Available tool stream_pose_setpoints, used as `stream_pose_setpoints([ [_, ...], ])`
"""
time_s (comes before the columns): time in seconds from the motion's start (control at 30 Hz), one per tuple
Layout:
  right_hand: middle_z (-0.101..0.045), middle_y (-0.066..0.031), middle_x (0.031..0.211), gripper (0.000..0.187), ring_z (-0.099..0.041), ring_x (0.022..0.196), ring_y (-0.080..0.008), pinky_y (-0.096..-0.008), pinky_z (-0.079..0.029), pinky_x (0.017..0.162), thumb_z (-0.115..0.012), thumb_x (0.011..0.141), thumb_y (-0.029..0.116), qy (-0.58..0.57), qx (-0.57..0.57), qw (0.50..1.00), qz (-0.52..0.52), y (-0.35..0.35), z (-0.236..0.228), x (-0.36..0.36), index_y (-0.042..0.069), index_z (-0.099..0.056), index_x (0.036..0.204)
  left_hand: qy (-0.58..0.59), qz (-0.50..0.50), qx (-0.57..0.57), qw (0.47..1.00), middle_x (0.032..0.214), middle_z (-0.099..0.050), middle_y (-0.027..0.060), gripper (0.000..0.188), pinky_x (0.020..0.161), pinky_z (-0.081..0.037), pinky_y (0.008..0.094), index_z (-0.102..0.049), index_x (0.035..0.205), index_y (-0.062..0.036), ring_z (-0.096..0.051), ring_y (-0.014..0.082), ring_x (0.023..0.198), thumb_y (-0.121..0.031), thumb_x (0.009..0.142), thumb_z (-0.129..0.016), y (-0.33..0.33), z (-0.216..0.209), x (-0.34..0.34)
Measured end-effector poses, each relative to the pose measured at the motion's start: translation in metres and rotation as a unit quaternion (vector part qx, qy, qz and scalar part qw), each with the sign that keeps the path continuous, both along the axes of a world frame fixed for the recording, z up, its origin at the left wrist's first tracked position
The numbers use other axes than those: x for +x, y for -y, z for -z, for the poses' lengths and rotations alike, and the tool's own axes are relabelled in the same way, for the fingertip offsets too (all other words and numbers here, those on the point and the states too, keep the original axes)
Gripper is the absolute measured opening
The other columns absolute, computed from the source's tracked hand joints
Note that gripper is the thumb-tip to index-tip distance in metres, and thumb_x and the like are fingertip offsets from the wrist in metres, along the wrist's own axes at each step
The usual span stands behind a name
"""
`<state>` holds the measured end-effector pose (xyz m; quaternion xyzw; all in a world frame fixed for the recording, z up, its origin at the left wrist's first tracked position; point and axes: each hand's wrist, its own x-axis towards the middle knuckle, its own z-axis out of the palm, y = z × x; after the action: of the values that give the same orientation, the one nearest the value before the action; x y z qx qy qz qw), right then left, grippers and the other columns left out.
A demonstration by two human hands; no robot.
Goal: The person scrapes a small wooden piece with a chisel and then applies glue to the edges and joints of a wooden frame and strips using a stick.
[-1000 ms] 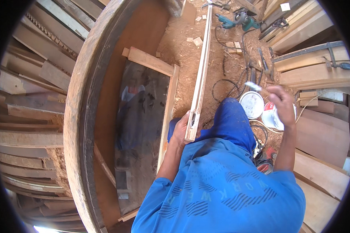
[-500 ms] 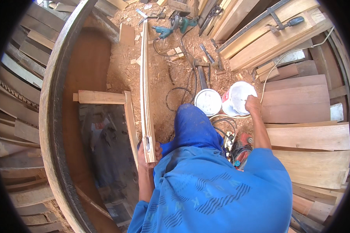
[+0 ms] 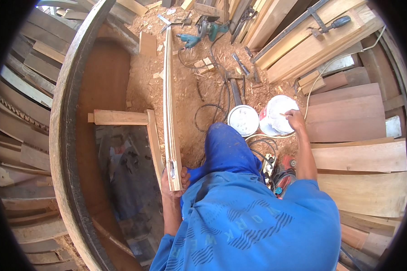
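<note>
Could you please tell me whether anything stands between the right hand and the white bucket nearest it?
Nothing visible does: the right hand is at the right edge of the white bucket, holding a thin stick.

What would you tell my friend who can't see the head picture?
A person's left hand holds one end of a long wooden bar, while the right hand holds a stick at a white bucket. Wood shavings and a teal tool lie ahead.

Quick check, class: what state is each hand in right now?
Left hand: closed around the near end of the long wooden piece.
Right hand: closed on a thin handle at the white bucket.
</note>
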<state>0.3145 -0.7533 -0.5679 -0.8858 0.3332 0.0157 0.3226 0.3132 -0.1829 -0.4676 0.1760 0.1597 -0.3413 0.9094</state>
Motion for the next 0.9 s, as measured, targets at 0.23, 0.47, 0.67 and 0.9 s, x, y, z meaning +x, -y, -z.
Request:
stream_pose_setpoints([
  [0.23, -0.072, -0.0065, 0.090, 0.024, -0.063, 0.081, -0.0127, -0.0303, -0.049, 0.072, -0.064, 0.088, 0.007, 0.125, 0.169, 0.977, -0.012, -0.002, -0.065, -0.021, 0.000, -0.074, 0.109, 0.005, -0.010, 0.019, 1.000, 0.085, -0.055, 0.0133, 0.051, 0.049, -0.048, 0.0334, -0.054, 0.134, -0.0095, -0.054, 0.0230, 0.065, -0.049, 0.105, -0.040, -0.009, 0.018, -0.004],
  [0.47, -0.068, -0.0005, 0.085, 0.019, -0.060, 0.081, -0.0080, -0.0245, -0.047, 0.070, -0.064, 0.090, 0.006, 0.149, 0.262, 0.943, -0.138, -0.100, -0.201, 0.027, 0.000, -0.073, 0.105, -0.015, 0.008, 0.050, 0.999, 0.079, -0.058, 0.0118, 0.048, 0.050, -0.042, 0.0322, -0.065, 0.109, -0.0129, -0.050, 0.0226, 0.063, -0.055, 0.104, -0.041, 0.005, 0.013, 0.000],
  [0.67, -0.069, -0.0012, 0.084, 0.017, -0.061, 0.080, -0.0090, -0.0258, -0.049, 0.070, -0.065, 0.090, 0.007, 0.165, 0.282, 0.848, -0.417, -0.229, -0.254, 0.078, 0.000, -0.073, 0.103, -0.003, -0.007, 0.035, 0.999, 0.081, -0.057, 0.0091, 0.048, 0.049, -0.043, 0.0307, -0.063, 0.114, -0.0119, -0.050, 0.0192, 0.063, -0.054, 0.104, -0.043, 0.000, 0.020, -0.004],
  [0.9, -0.071, -0.0148, 0.084, 0.015, -0.068, 0.082, -0.0342, -0.0423, -0.053, 0.076, -0.066, 0.082, 0.009, 0.111, 0.129, 0.701, -0.692, -0.342, -0.245, 0.107, 0.003, -0.072, 0.095, 0.029, -0.013, -0.010, 0.999, 0.077, -0.053, 0.0063, 0.045, 0.047, -0.042, 0.0286, -0.061, 0.108, -0.0101, -0.050, 0.0171, 0.063, -0.051, 0.105, -0.044, -0.004, 0.019, -0.002],
])
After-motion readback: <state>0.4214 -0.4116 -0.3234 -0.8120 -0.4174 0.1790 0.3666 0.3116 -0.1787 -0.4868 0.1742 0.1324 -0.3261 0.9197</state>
